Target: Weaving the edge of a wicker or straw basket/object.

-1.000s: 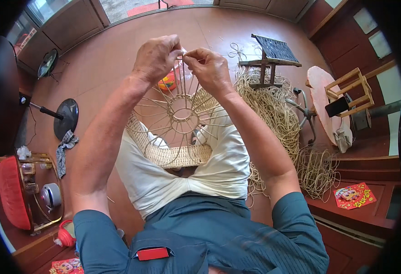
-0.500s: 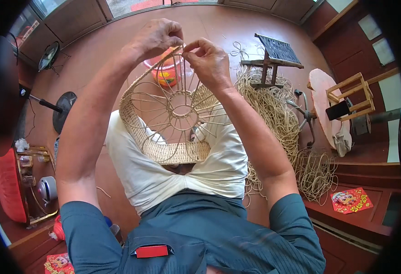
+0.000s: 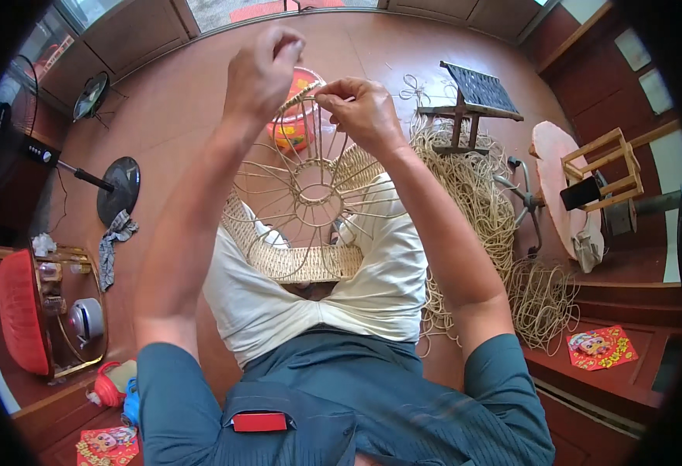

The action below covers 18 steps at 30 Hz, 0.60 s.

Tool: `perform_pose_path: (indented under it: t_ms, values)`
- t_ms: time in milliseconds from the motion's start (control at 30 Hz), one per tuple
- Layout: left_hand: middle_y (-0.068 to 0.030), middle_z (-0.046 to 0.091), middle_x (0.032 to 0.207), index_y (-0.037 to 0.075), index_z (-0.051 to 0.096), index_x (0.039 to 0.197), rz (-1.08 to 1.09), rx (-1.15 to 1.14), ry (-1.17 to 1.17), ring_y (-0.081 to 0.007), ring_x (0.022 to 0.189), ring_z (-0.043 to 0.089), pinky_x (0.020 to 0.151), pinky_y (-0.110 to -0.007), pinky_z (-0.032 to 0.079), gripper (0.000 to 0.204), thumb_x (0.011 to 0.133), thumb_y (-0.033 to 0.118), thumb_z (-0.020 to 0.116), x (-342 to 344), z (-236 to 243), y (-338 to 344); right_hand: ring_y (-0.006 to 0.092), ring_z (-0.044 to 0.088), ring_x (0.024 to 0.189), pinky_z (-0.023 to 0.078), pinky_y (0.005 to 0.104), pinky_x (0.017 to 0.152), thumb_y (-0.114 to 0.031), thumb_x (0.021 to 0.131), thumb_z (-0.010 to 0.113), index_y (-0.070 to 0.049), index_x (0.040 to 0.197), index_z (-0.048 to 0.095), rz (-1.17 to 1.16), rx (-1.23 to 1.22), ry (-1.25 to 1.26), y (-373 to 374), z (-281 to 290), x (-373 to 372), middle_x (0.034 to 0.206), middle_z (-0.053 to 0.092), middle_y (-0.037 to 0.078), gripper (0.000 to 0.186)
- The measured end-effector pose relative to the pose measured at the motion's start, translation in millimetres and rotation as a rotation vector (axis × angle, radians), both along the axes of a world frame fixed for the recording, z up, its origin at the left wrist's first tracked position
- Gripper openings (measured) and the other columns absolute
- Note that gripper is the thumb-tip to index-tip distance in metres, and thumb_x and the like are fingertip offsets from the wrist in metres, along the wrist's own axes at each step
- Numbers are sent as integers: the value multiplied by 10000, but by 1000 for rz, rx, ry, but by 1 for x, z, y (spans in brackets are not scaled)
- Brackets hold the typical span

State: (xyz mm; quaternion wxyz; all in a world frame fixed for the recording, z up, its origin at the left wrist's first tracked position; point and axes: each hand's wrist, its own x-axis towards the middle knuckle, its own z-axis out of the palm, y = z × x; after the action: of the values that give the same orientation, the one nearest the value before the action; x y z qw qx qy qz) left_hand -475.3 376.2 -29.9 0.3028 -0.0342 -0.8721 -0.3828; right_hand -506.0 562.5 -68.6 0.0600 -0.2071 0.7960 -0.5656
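Observation:
A half-woven basket frame (image 3: pixel 303 262) of straw-coloured cord and bare wire spokes rests between my thighs, its ring centre facing up at me. Woven cord covers the near side and parts of the left and right sides. My right hand (image 3: pixel 364 113) pinches the frame's far edge, thumb and forefinger together at the end of the woven strip. Just up and left of that edge, my left hand (image 3: pixel 267 70) is raised with curled fingers, slightly blurred. Whether a strand lies in its fingers cannot be made out.
Beyond the frame stands a red bucket (image 3: pixel 290 136). A big heap of loose cord (image 3: pixel 465 202) spreads at the right, beside a low stool with a dark woven seat (image 3: pixel 477 84). A pink-topped table (image 3: pixel 552 179) stands farther right. A fan base (image 3: pixel 118 191) is at the left.
My left hand has lifted off the frame's far edge, its fingers curling in. My right hand keeps its pinch there. The whole view has shifted slightly.

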Motion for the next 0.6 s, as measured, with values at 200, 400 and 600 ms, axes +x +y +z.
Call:
perform_pose_path:
  t_ms: [200, 400, 600]
  values:
    - [-148, 752, 1011, -11, 620, 1230, 49, 474, -164, -224, 833, 768, 732, -365, 605, 179, 1066, 61, 618, 86, -50, 54, 74, 690, 737, 583, 254, 638, -222, 1032, 785, -23, 1134, 832, 95, -29, -106, -4, 5, -5, 863, 774, 22, 229]
    - [-95, 733, 1060, -8, 593, 1180, -21, 668, -190, -152, 783, 742, 682, -311, 594, 194, 1122, 163, 664, 69, -73, 58, 71, 672, 724, 567, 250, 632, -200, 1027, 781, -13, 1138, 825, 129, -19, -152, -3, 9, -3, 850, 759, 14, 222]
    - [-65, 793, 955, -24, 674, 1187, 174, 170, -148, -119, 741, 735, 658, -308, 573, 298, 1140, 269, 642, 81, -64, 61, 88, 704, 712, 594, 277, 622, -175, 962, 798, 27, 1071, 825, 115, -107, -152, 2, 4, -4, 858, 786, 59, 232]
